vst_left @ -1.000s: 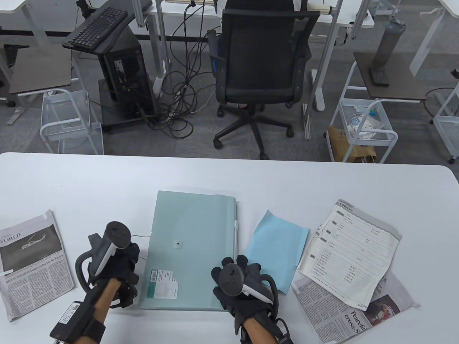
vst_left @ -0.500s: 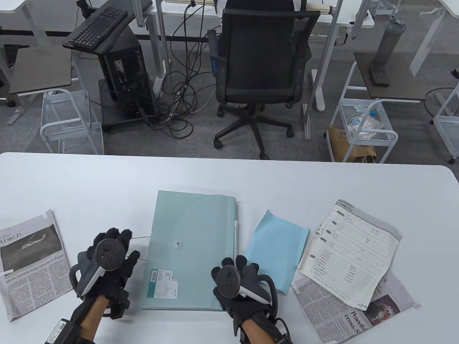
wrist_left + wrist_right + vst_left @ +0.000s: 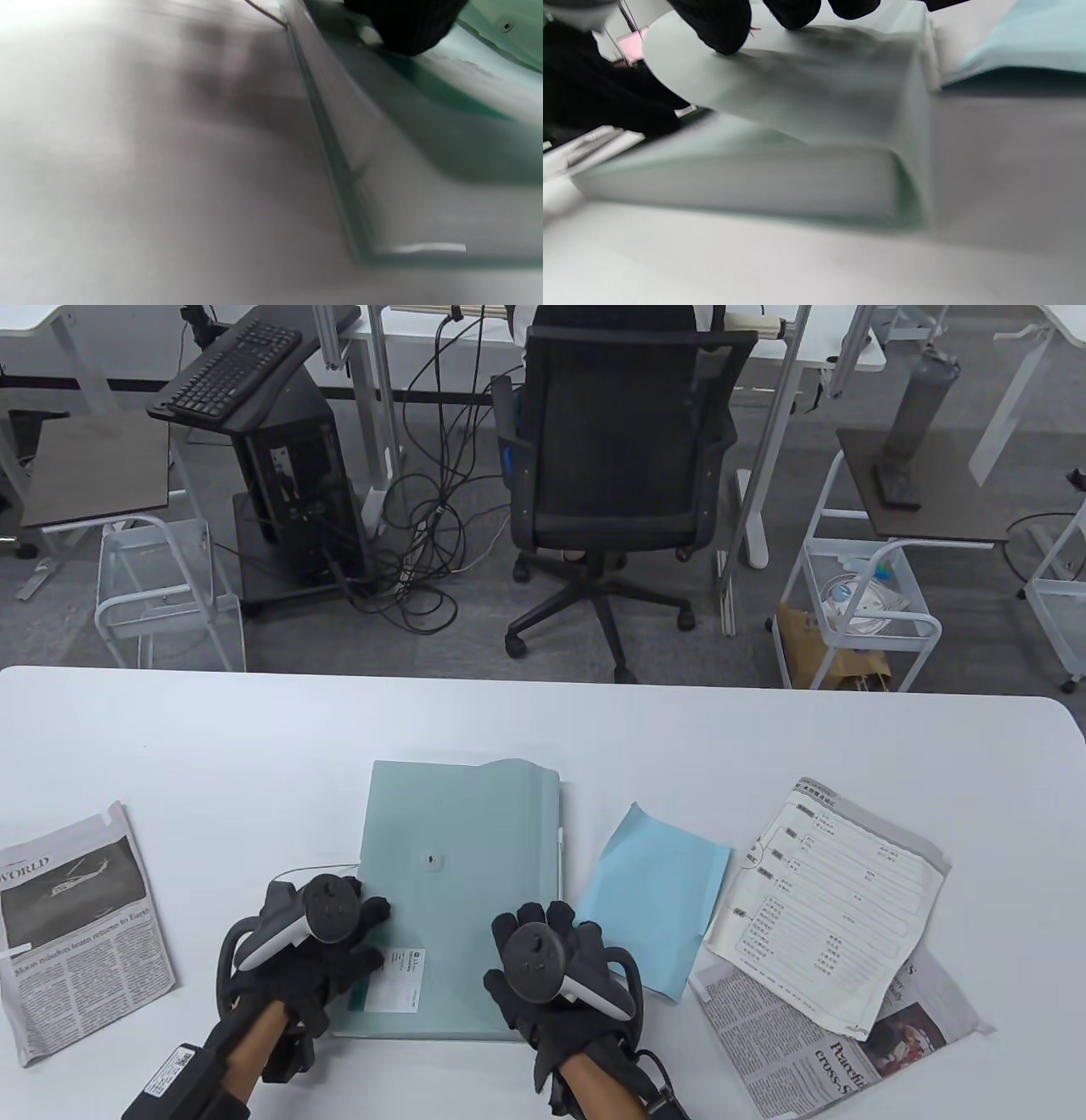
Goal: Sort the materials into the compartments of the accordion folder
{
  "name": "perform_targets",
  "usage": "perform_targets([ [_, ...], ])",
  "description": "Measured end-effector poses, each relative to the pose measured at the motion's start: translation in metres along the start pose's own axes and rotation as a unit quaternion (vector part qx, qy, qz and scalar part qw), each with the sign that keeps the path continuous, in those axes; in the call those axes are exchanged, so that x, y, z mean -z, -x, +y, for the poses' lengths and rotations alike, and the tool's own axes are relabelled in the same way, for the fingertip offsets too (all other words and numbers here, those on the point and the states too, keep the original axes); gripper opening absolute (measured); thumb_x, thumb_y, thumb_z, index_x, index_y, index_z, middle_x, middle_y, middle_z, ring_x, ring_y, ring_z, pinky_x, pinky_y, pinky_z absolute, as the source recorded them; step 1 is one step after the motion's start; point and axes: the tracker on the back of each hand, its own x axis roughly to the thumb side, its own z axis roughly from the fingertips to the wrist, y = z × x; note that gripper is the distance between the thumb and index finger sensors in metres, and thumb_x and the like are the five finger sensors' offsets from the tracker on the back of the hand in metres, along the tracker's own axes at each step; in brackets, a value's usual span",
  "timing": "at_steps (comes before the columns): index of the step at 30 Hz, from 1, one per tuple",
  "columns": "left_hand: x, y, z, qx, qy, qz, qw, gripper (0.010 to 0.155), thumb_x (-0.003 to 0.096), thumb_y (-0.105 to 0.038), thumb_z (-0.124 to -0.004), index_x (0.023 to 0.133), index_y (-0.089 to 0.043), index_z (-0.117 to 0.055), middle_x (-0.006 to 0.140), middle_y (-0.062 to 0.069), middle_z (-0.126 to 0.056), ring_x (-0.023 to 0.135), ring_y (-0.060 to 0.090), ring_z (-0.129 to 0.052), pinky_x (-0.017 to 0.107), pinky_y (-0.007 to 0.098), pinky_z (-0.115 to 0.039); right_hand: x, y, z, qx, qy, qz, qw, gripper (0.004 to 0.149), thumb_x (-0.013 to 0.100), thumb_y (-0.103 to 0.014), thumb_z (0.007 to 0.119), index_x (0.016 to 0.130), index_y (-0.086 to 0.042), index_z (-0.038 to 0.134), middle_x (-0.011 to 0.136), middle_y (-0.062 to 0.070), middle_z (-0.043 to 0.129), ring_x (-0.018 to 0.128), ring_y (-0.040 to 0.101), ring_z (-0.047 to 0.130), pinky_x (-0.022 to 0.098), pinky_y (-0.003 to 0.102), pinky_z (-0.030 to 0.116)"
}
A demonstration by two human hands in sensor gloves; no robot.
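A pale green accordion folder (image 3: 458, 831) lies flat in the middle of the table. My left hand (image 3: 339, 942) rests on its near left corner, partly covering the white label; a fingertip (image 3: 407, 29) sits on the folder (image 3: 424, 169). My right hand (image 3: 551, 950) is at the near right part. Its fingers (image 3: 721, 25) hold the rounded flap (image 3: 797, 84), raised off the folder body (image 3: 755, 186). To the right lie a blue sheet (image 3: 653, 899) and a printed form (image 3: 831, 899). A newspaper page (image 3: 797, 1044) lies under the form. Another newspaper (image 3: 76, 925) lies at the far left.
A thin elastic string (image 3: 314, 869) trails from the folder's left edge. An office chair (image 3: 619, 458) and a white cart (image 3: 865, 619) stand on the floor beyond the table's far edge. Bare white tabletop (image 3: 254, 729) stretches behind the folder.
My left hand moved right from beside the folder onto its near left corner. My right hand shifted slightly left, and the flap has come off its button closure and lifted.
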Motion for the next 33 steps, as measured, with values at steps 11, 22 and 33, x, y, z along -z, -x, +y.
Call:
perform_targets([
  [11,0.001,-0.001,-0.003,0.014,0.025,0.006,1.000,0.066,0.0496,-0.057,-0.062,0.103,-0.059,-0.024,0.117,-0.018,-0.001,0.108,0.037,-0.004,0.071,0.069,-0.009,0.020,-0.066,-0.002,-0.084,0.032,-0.048,0.995,0.069,0.068,-0.037,0.065,0.115,-0.020,0.018,0.120,0.024,0.009,0.104,0.059,0.009,0.070,0.080,0.015],
  [22,0.000,-0.002,-0.005,0.017,0.010,0.010,1.000,0.066,0.0499,-0.056,-0.062,0.103,-0.058,-0.025,0.118,-0.016,-0.002,0.108,0.037,-0.007,0.071,0.070,-0.011,-0.019,-0.068,-0.034,-0.231,0.140,-0.047,0.962,0.059,0.065,-0.020,0.066,0.114,-0.013,0.034,0.120,0.022,0.019,0.105,0.057,0.020,0.071,0.078,0.023],
  [33,0.000,-0.003,-0.007,0.018,0.003,0.017,1.000,0.066,0.0499,-0.055,-0.063,0.104,-0.057,-0.026,0.119,-0.016,-0.004,0.108,0.037,-0.008,0.071,0.070,-0.011,-0.058,-0.020,-0.062,-0.344,0.162,0.067,0.922,0.055,0.063,-0.018,0.075,0.112,-0.012,0.051,0.121,0.017,0.021,0.102,0.051,0.002,0.071,0.070,0.007],
])
